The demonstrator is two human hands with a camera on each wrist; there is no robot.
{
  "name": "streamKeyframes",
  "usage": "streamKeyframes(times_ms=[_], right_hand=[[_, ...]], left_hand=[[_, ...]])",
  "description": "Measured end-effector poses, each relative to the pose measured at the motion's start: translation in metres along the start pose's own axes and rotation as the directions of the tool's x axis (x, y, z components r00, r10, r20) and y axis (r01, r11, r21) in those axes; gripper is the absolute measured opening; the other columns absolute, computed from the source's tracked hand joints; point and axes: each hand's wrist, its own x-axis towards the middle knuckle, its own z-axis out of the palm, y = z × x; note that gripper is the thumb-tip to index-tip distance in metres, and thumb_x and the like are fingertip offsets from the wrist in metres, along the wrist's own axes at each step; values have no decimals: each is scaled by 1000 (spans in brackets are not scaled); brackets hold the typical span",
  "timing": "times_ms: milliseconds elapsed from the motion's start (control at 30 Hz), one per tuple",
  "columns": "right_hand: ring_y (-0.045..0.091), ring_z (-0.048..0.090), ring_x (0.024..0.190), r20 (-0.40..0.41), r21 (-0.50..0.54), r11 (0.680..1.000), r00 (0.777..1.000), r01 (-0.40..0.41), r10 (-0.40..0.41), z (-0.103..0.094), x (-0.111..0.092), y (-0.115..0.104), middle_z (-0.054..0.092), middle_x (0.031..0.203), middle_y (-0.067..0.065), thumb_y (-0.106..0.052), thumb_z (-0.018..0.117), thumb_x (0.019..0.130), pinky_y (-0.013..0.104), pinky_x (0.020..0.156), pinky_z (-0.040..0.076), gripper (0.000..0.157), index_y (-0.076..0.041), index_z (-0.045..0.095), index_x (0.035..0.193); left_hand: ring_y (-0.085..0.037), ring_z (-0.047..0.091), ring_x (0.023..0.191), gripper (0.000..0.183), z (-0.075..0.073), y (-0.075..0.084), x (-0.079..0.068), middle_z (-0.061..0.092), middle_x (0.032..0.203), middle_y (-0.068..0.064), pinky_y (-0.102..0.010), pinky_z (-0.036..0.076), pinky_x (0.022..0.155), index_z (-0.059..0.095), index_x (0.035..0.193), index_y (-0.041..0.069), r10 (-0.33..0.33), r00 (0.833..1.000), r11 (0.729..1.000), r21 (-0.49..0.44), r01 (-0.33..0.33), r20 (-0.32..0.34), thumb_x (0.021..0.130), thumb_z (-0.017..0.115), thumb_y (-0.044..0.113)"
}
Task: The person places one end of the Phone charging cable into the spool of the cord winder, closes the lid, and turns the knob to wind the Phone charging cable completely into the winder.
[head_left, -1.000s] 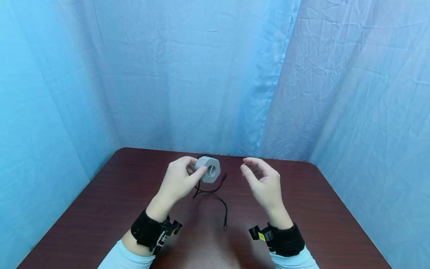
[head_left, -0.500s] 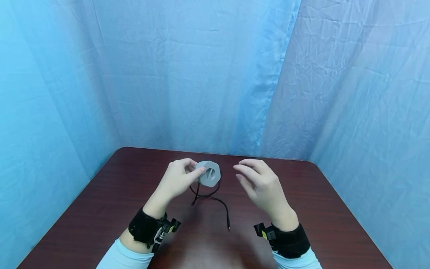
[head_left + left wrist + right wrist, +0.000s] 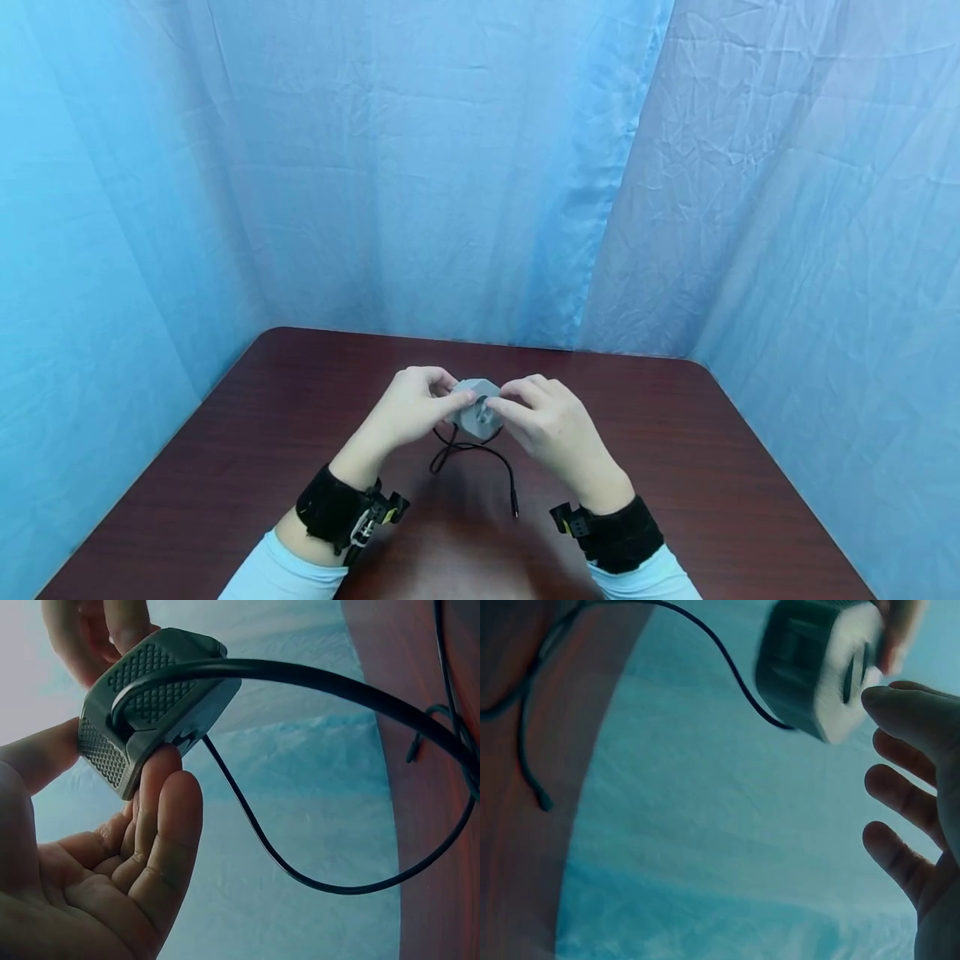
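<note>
My left hand (image 3: 408, 408) holds a grey hexagonal block (image 3: 475, 430) above the table, thumb on its near side and fingers behind. The block's face has a round recess with a raised ridge across it. In the left wrist view its sides (image 3: 161, 664) show a diamond texture, and a black cable (image 3: 300, 673) comes out of it. My right hand (image 3: 551, 425) is at the block, thumb tip over the recess and index fingertip close by the edge. In the right wrist view the thumb (image 3: 900, 712) reaches the ridge while the other fingers spread loosely apart.
Under the block the cable hangs in crossing loops, with one plug end (image 3: 514, 508) pointing toward me. A dark reddish-brown wooden table (image 3: 712, 483) lies beneath. Blue cloth (image 3: 450, 167) hangs behind it and on both sides.
My right hand has moved left from well beside the block up to its recessed face. My left hand has shifted the block slightly toward me and to the right, the cable moving along.
</note>
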Motion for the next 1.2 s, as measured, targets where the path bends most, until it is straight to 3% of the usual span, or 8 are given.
streamKeyframes(times_ms=[167, 533, 933, 1200], right_hand=[[19, 62, 87, 34, -20, 1000, 999, -22, 23, 10, -2, -4, 65, 98, 1, -12, 86, 83, 30, 71, 52, 22, -13, 78, 104], [17, 58, 77, -17, 13, 995, 995, -100, 100, 14, -4, -6, 62, 87, 0, -19, 86, 83, 26, 66, 53, 15, -9, 76, 89], [13, 53, 66, -62, 32, 968, 966, -248, 250, 18, -5, -13, 56, 77, -2, -18, 82, 87, 25, 53, 48, 11, -10, 74, 84], [8, 47, 57, -76, 25, 951, 948, -309, 310, 19, -4, -19, 53, 75, -2, -15, 78, 89, 24, 47, 43, 12, -11, 69, 81]], left_hand=[[-19, 68, 69, 31, 4, 1, -1, 70, 81, 3, -36, 55, 62, 73, 100, 11, 7, 1000, 1000, 18, -7, 13, 93, 74, 41], [-18, 70, 64, 31, 6, 5, -3, 71, 81, 1, -35, 57, 61, 71, 104, 7, 28, 999, 999, -22, -27, 31, 93, 76, 35], [-13, 66, 68, 28, 10, 6, -4, 70, 83, 6, -32, 54, 60, 72, 105, 10, 75, 996, 997, 23, -74, -48, 90, 80, 33], [-8, 67, 66, 27, 15, 10, -6, 69, 83, 7, -31, 54, 58, 72, 104, 11, 150, 983, 988, 45, -146, -104, 89, 81, 32]])
